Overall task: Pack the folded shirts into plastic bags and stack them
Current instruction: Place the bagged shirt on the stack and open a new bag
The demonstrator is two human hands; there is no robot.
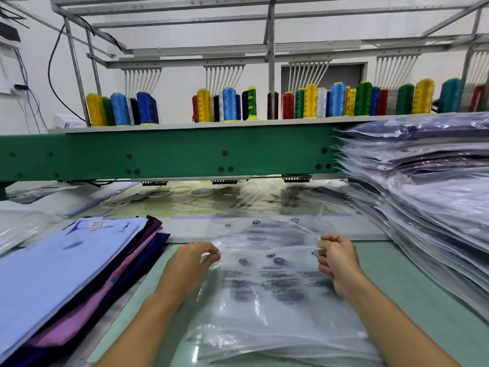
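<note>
The left hand (195,256) and right hand (337,260) pinch the far edge of the clear plastic bag (267,282), folded shirts (66,266) piled just left of that grip; the slick film could slip free or cling shut.

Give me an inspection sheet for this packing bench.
Surface: pale green tabletop, partly bare.
Job's things: clear printed plastic bag lies in the centre; pile of folded shirts, light blue on top, at left; tall stack of bagged shirts at right.
Clutter: white rings beyond the bag.
Hands: left hand and right hand pinch the bag at opposite edges.
Cables: black cable hangs at upper left.
Surroundings: green machine beam; coloured thread spools above.
</note>
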